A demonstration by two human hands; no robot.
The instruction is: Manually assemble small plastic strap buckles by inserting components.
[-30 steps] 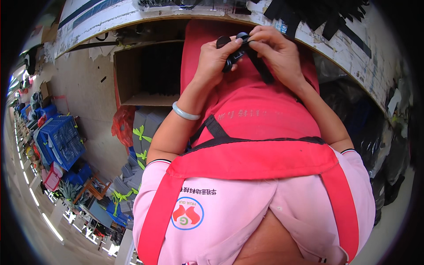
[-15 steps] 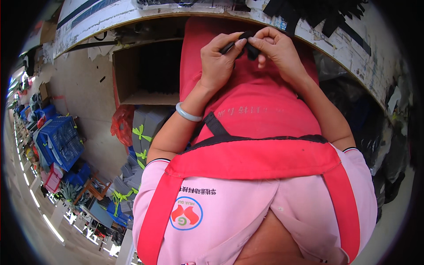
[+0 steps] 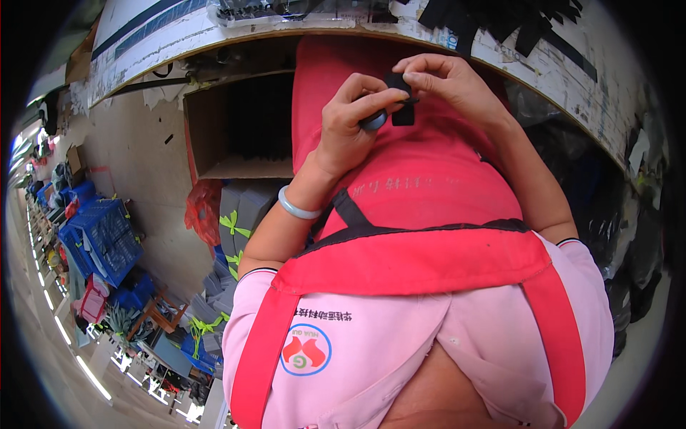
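Observation:
Above my red-aproned lap, a short piece of black webbing strap (image 3: 402,114) hangs between my hands. My left hand (image 3: 350,121) is closed, its thumb and forefinger pinching the strap at mid-length. Tucked in that same palm is a small dark tool with a grey-blue rounded end (image 3: 374,121); its kind is mostly hidden by the fingers. My right hand (image 3: 450,86) is closed too, thumb and forefinger together at the strap's upper end. A pale bangle (image 3: 299,204) circles my left wrist.
A worktop edge (image 3: 300,39) curves just beyond my hands, with a heap of black straps (image 3: 507,21) on its right. An open cardboard box (image 3: 243,169) with dark contents stands at left below it. Beside it are a red plastic bag (image 3: 203,213) and tied grey bundles (image 3: 246,204).
My left hand has moved a little nearer my body and its grip has shifted. The bunched black strap now hangs straighter, and the grey-blue end of the tool shows.

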